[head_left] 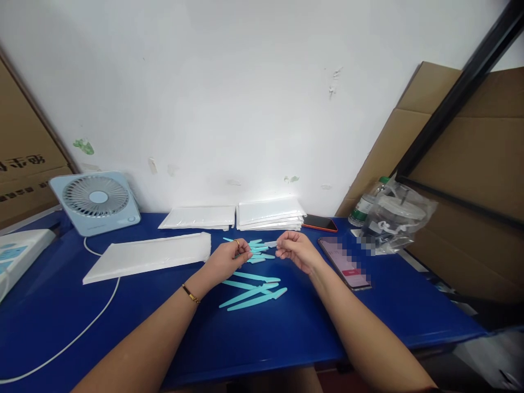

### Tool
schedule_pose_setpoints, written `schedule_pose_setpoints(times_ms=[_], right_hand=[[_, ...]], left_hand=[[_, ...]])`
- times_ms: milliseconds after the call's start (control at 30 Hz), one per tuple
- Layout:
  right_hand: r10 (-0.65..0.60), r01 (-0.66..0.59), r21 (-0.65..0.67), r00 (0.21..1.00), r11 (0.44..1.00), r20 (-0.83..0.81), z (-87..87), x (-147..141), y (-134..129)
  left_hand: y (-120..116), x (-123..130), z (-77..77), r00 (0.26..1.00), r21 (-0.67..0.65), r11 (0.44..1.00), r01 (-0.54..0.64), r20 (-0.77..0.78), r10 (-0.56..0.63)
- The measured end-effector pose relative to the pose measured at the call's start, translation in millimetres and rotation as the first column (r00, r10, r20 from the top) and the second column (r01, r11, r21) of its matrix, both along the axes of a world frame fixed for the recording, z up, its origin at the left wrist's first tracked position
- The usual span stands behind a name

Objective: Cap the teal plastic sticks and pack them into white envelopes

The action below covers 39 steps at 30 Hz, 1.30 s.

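Several turquoise knife-shaped pieces (pixel 257 301) lie on the blue table, some fanned out near the front and more behind them between the hands. My left hand (pixel 230 258) is closed, thumb and fingers pinched at the left side of the rear turquoise pieces; what it grips is too small to tell. My right hand (pixel 295 250) is pinched on a small whitish strip (pixel 271 244), which points left toward the turquoise pieces. The two hands are a short way apart.
White padded packets (pixel 151 256) lie at left, with more stacked (pixel 270 213) by the wall. A light blue fan (pixel 98 202) and white cable stand left. Right are two phones (pixel 347 265) (pixel 321 222), a bottle (pixel 362 210) and a bagged cup (pixel 395 218).
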State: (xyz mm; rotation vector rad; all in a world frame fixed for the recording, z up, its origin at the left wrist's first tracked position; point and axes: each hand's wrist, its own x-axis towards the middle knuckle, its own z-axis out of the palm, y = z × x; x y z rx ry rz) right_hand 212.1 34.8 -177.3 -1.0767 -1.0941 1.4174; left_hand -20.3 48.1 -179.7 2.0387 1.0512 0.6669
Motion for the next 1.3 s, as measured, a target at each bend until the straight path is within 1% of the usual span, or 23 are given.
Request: schedule_pose_setpoints(times_ms=[133, 267, 333, 400, 433, 467, 500, 533, 567, 600, 633, 700, 733, 833, 867, 900, 933, 967, 1067, 1133, 1200, 1233, 1300], right_hand=[[0.041, -0.040, -0.015, 0.998, 0.999, 0.039, 1.3, -8.5, -3.8], [0.102, -0.102, -0.006, 0.990, 0.995, 0.093, -2.4, -16.9, -4.2], [0.114, -0.119, 0.024, 0.979, 0.993, 0.168, -3.9, -13.6, -1.4], [0.058, -0.084, 0.073, 0.951, 0.994, 0.304, -2.8, -2.2, 2.2], [0.000, -0.048, 0.111, 0.918, 0.993, 0.397, -1.4, 6.3, 3.9], [-0.082, 0.001, 0.160, 0.864, 0.987, 0.497, 0.5, 15.8, 5.2], [-0.162, 0.030, 0.221, 0.776, 0.975, 0.609, 2.4, 25.6, 6.1], [-0.213, 0.014, 0.274, 0.671, 0.962, 0.711, 3.9, 34.8, 6.6], [-0.232, -0.027, 0.301, 0.573, 0.953, 0.786, 4.8, 42.7, 6.9], [-0.235, -0.078, 0.310, 0.485, 0.948, 0.842, 4.9, 48.5, 6.9], [-0.227, -0.127, 0.303, 0.417, 0.944, 0.880, 4.1, 52.2, 7.1], [-0.202, -0.195, 0.274, 0.326, 0.942, 0.924, 0.2, 52.9, 7.6], [-0.193, -0.216, 0.261, 0.292, 0.941, 0.937, -2.2, 50.9, 8.0], [-0.188, -0.266, 0.241, 0.209, 0.933, 0.960, -7.3, 41.2, 8.5], [-0.197, -0.276, 0.247, 0.195, 0.929, 0.961, -7.7, 38.3, 8.1], [-0.203, -0.285, 0.255, 0.200, 0.924, 0.959, -7.4, 36.2, 7.3], [-0.200, -0.291, 0.262, 0.225, 0.920, 0.954, -6.4, 34.7, 6.2], [-0.182, -0.297, 0.263, 0.273, 0.918, 0.945, -5.1, 34.0, 4.8], [-0.074, -0.298, 0.244, 0.484, 0.923, 0.872, -0.3, 34.1, 1.0], [-0.048, -0.291, 0.268, 0.592, 0.918, 0.805, 2.8, 34.0, -0.9], [-0.088, -0.290, 0.355, 0.652, 0.889, 0.753, 5.9, 32.3, -2.5], [-0.121, -0.296, 0.410, 0.666, 0.863, 0.736, 7.6, 30.8, -3.3], [-0.180, -0.324, 0.501, 0.669, 0.803, 0.721, 11.1, 27.1, -5.2]], left_hand=[[-0.1, 1.6, 2.1, 0.999, 0.070, 0.997, -0.025, -0.039, 0.028], [1.8, 3.6, 2.1, 0.993, 0.114, 0.993, -0.042, -0.101, 0.053], [3.8, 4.1, 0.4, 0.986, 0.139, 0.989, -0.050, -0.152, 0.071], [5.2, 3.8, -0.5, 0.975, 0.206, 0.976, -0.071, -0.190, 0.111], [5.2, 3.3, 0.0, 0.970, 0.253, 0.964, -0.082, -0.202, 0.135], [4.5, 2.5, 1.1, 0.966, 0.296, 0.952, -0.084, -0.211, 0.151], [3.2, 1.5, 2.9, 0.964, 0.324, 0.943, -0.074, -0.220, 0.151], [1.2, 0.3, 5.0, 0.964, 0.328, 0.944, -0.042, -0.237, 0.125], [-1.2, -0.9, 7.2, 0.963, 0.306, 0.952, 0.013, -0.262, 0.071], [-3.9, -2.0, 9.0, 0.958, 0.268, 0.960, 0.081, -0.287, -0.001], [-6.5, -2.8, 10.3, 0.948, 0.227, 0.962, 0.149, -0.309, -0.073], [-10.6, -3.0, 10.3, 0.923, 0.174, 0.954, 0.244, -0.343, -0.174], [-11.8, -2.5, 9.2, 0.914, 0.163, 0.951, 0.262, -0.358, -0.190], [-12.4, 0.5, 4.1, 0.906, 0.144, 0.959, 0.245, -0.387, -0.174], [-12.0, 1.4, 2.6, 0.905, 0.144, 0.961, 0.236, -0.392, -0.164], [-11.4, 2.0, 1.4, 0.907, 0.150, 0.962, 0.227, -0.391, -0.154], [-10.8, 2.2, 0.6, 0.912, 0.158, 0.963, 0.217, -0.384, -0.142], [-10.2, 2.0, 0.2, 0.921, 0.164, 0.966, 0.200, -0.369, -0.128], [-8.1, -0.5, 0.3, 0.959, 0.120, 0.985, 0.121, -0.272, -0.084], [-6.6, -2.9, 1.2, 0.980, 0.079, 0.995, 0.062, -0.193, -0.046], [-5.2, -5.1, 2.7, 0.988, 0.068, 0.997, 0.032, -0.153, -0.021], [-4.6, -6.0, 3.7, 0.988, 0.069, 0.997, 0.029, -0.152, -0.019], [-3.8, -7.3, 5.9, 0.985, 0.076, 0.996, 0.042, -0.167, -0.028]])
